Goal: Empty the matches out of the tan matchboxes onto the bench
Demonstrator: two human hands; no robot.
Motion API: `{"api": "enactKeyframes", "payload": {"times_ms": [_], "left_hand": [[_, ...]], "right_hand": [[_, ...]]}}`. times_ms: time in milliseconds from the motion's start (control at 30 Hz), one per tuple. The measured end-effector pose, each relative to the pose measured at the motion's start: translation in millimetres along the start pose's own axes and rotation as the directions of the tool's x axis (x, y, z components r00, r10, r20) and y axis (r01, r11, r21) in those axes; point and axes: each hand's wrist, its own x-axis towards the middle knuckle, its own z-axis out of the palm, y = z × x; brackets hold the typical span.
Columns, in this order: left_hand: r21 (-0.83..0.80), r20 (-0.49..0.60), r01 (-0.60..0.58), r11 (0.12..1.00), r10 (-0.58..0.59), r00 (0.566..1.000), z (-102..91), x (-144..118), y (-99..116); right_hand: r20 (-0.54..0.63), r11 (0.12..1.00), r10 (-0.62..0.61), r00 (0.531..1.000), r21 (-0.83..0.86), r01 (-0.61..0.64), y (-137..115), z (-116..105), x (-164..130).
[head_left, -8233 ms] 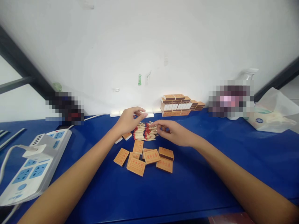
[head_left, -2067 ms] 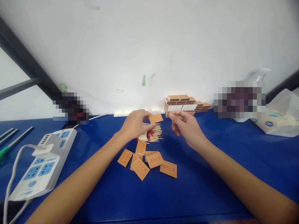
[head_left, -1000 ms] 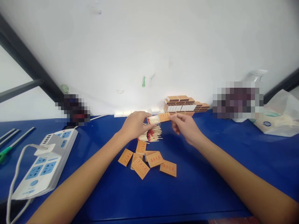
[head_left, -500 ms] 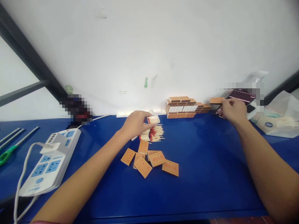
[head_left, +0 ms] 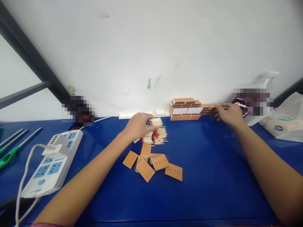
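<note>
The left hand [head_left: 138,126] pinches a small open tray of matches [head_left: 156,121] between fingertips and thumb, holding it just above a loose heap of red-tipped matches [head_left: 155,136] on the blue table [head_left: 208,176], with a scatter of flat orange matchbox sleeves [head_left: 153,162] lying nearer the person than the fingers. Far out to the side, the right hand [head_left: 229,113] reaches to the wall, its fingers stretched over the end of a stack of matchboxes [head_left: 189,109]; it seems to press one box there, though the grip is hard to make out. Beyond that hand's knuckles lies a dark packet [head_left: 240,104], and well off past the left forearm sits a white power strip [head_left: 50,160].
</note>
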Motion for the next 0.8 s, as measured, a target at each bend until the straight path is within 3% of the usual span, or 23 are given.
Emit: {"api": "enactKeyframes", "payload": {"times_ms": [267, 400, 467, 533, 600, 633, 667, 733, 800], "left_hand": [[0.006, -0.009, -0.052, 0.999, 0.052, 0.999, 0.3, 0, -1], [0.029, -0.017, -0.066, 0.997, 0.066, 0.998, 1.3, 1, -3], [0.049, -0.014, -0.062, 0.997, 0.063, 0.998, 0.3, 1, -5], [0.061, -0.008, -0.055, 0.997, 0.056, 0.998, -0.5, 2, -8], [0.054, -0.006, -0.067, 0.996, 0.068, 0.998, 0.4, 2, -12], [0.044, -0.01, -0.079, 0.996, 0.08, 0.997, 1.8, 3, -13], [0.031, -0.017, -0.092, 0.995, 0.092, 0.996, 3.9, 3, -15], [0.002, -0.032, -0.112, 0.994, 0.112, 0.993, 9.3, 3, -17], [-0.031, -0.036, -0.121, 0.992, 0.12, 0.992, 14.8, 3, -18]], "right_hand": [[0.094, 0.996, -0.051, 0.994, 0.075, 0.044, -1, 1, -9], [-0.095, 0.99, -0.139, 0.986, -0.045, 0.135, -12, -6, -17], [-0.212, 0.955, -0.291, 0.933, -0.116, 0.272, -28, -6, -30], [-0.236, 0.903, -0.43, 0.871, -0.093, 0.42, -52, -2, -51], [-0.119, 0.874, -0.458, 0.881, 0.123, 0.47, -83, 8, -80], [0.03, 0.861, -0.462, 0.886, 0.255, 0.44, -98, 15, -96], [0.222, 0.854, -0.468, 0.856, 0.362, 0.373, -112, 21, -112], [0.478, 0.841, -0.487, 0.731, 0.481, 0.246, -133, 35, -137], [0.57, 0.823, -0.511, 0.643, 0.54, 0.174, -144, 46, -153]]}}
